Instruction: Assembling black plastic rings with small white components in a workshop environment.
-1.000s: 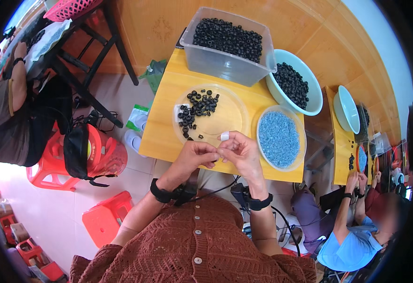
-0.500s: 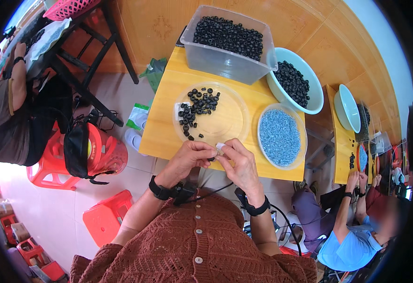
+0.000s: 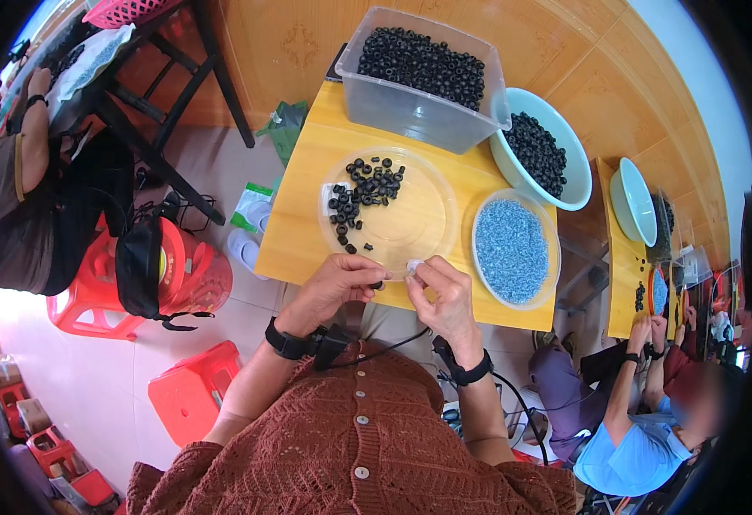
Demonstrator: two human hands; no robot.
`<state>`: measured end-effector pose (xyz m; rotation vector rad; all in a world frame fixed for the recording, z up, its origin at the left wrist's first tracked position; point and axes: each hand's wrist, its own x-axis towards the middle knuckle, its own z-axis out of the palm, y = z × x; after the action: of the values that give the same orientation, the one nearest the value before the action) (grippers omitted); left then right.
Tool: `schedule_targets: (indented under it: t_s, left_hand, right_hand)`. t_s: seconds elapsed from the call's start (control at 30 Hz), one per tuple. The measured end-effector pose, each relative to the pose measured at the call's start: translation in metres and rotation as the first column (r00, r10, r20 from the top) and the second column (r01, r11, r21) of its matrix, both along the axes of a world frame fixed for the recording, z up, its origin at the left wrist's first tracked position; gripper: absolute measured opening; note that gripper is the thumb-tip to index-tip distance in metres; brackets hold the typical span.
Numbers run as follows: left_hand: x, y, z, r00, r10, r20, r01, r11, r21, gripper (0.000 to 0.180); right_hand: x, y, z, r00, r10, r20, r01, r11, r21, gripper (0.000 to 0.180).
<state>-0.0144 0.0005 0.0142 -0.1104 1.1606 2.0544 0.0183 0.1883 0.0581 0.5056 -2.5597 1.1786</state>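
Observation:
My left hand (image 3: 340,287) pinches a small round black piece (image 3: 377,285) between thumb and fingertips, just off the near edge of the yellow table. Close by on the right, my right hand (image 3: 446,296) is closed, fingers curled in. A small white bit (image 3: 413,267) shows at its fingertips; whether it is held or wrapped on a finger I cannot tell. Beyond my hands lies a clear round tray (image 3: 431,223) with loose black pieces (image 3: 365,190) gathered on its left side. To the right, a shallow round container (image 3: 556,257) holds tiny blue beads (image 3: 511,249).
A clear plastic bin (image 3: 419,120) full of black pieces stands at the table's (image 3: 294,236) back. Beside it is a pale green bowl (image 3: 583,193) with more. Red stools (image 3: 189,390) stand left. One person sits at left; another person (image 3: 637,455) works at right.
My hands have drawn apart from each other. The black piece stays in my left fingers, and the white bit has moved right with my right hand.

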Motion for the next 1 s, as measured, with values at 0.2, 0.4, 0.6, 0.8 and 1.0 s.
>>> schedule_targets:
  t_s: [0.2, 0.4, 0.6, 0.8, 1.0]
  left_hand:
    - [0.000, -0.005, 0.000, 1.000, 0.029, -0.002, -0.029, 0.999, 0.014, 0.017]
    - [0.000, -0.006, -0.001, 0.999, 0.039, 0.005, -0.039, 0.999, 0.008, 0.016]
    - [0.000, -0.006, -0.001, 0.999, 0.039, 0.005, -0.039, 0.999, 0.019, 0.016]
    - [0.000, -0.006, -0.001, 0.999, 0.045, 0.015, -0.045, 0.999, 0.027, 0.016]
    - [0.001, -0.005, 0.000, 0.999, 0.051, 0.004, -0.051, 0.999, 0.004, 0.016]
  right_hand:
    - [-0.001, 0.000, -0.006, 0.999, -0.042, -0.006, 0.042, 0.999, -0.021, 0.010]
    - [-0.003, 0.001, -0.010, 0.996, -0.062, -0.066, 0.063, 0.998, 0.002, 0.009]
    - [0.000, 0.001, -0.009, 0.996, -0.083, -0.031, 0.084, 0.996, 0.010, 0.006]
    - [0.000, -0.001, -0.010, 0.996, -0.084, -0.011, 0.084, 0.996, -0.030, 0.005]
    - [-0.001, -0.002, -0.009, 0.995, -0.097, -0.006, 0.097, 0.994, -0.051, 0.008]
